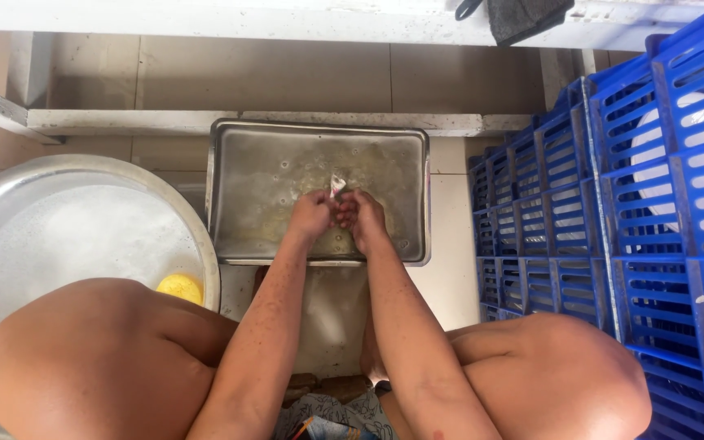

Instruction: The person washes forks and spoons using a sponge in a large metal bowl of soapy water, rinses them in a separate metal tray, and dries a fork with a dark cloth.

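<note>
Both my hands meet over a rectangular metal tray [238,155] filled with cloudy water. My left hand [310,217] and my right hand [366,218] are closed together around a small shiny metal piece [336,186], whose tip sticks up between the fingers. It looks like a piece of cutlery, but most of it is hidden by my fingers. Both wrists are just above the tray's near rim. My knees frame the view at bottom left and bottom right.
A large round metal basin [59,236] of foamy water sits on the left, with a yellow sponge [179,287] at its near edge. Stacked blue plastic crates [580,220] stand on the right, white plates [694,163] inside. A tiled floor and low ledge lie behind.
</note>
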